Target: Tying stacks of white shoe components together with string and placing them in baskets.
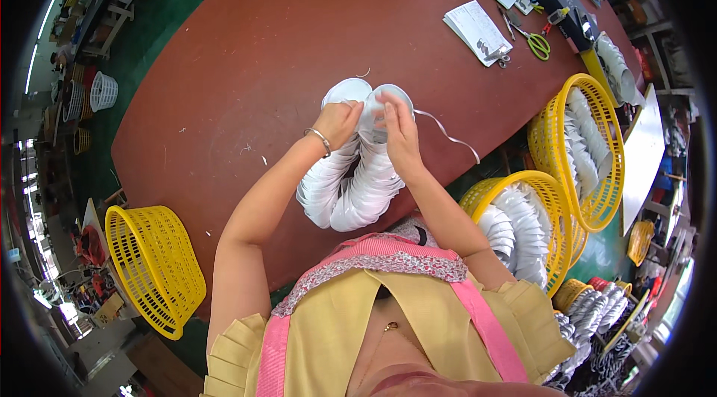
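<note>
A long curved stack of white disc-shaped pieces [351, 188] bends in a U on the reddish-brown table [246, 61], both ends pointing away from me. My left hand [337, 122] grips the left end of the stack. My right hand [397, 132] pinches the right end, where a thin white strap [448, 132] trails off to the right across the table. A bracelet sits on my left wrist.
Two yellow baskets [597, 143] [556, 203] filled with white stacked pieces stand at the right of the table. An empty yellow basket [153, 266] sits at the lower left. Papers [476, 27], green-handled scissors [534, 42] and tools lie at the far right.
</note>
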Demonstrator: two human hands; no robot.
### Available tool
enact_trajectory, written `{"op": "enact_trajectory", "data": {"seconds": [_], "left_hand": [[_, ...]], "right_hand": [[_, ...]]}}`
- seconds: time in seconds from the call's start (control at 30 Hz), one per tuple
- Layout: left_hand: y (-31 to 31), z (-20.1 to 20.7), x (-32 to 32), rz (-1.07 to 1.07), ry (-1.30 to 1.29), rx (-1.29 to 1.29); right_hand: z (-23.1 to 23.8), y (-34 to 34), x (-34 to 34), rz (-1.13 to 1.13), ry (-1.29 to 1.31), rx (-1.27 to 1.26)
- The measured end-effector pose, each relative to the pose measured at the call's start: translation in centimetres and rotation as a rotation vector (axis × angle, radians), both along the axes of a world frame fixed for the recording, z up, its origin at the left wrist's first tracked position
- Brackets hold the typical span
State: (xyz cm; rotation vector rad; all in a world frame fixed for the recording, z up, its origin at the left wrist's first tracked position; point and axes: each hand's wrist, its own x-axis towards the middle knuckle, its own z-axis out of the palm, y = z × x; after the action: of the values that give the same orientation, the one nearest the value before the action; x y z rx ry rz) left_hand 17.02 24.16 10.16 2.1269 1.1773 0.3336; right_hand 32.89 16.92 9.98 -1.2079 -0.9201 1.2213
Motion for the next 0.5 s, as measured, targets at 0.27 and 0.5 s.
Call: {"op": "enact_trajectory", "data": {"seconds": [0.27, 0.5], "left_hand": [[-0.7, -2.0, -0.2, 0.258, -0.328, -0.131], [0.1, -3.2, -0.3, 0.535, -0.935, -0.667]], "right_hand": [[-5.2, 2.6, 0.3, 0.361, -0.444, -0.167], [-5.4, 4.5, 0.6, 0.390, -0.404, -0.518]]}}
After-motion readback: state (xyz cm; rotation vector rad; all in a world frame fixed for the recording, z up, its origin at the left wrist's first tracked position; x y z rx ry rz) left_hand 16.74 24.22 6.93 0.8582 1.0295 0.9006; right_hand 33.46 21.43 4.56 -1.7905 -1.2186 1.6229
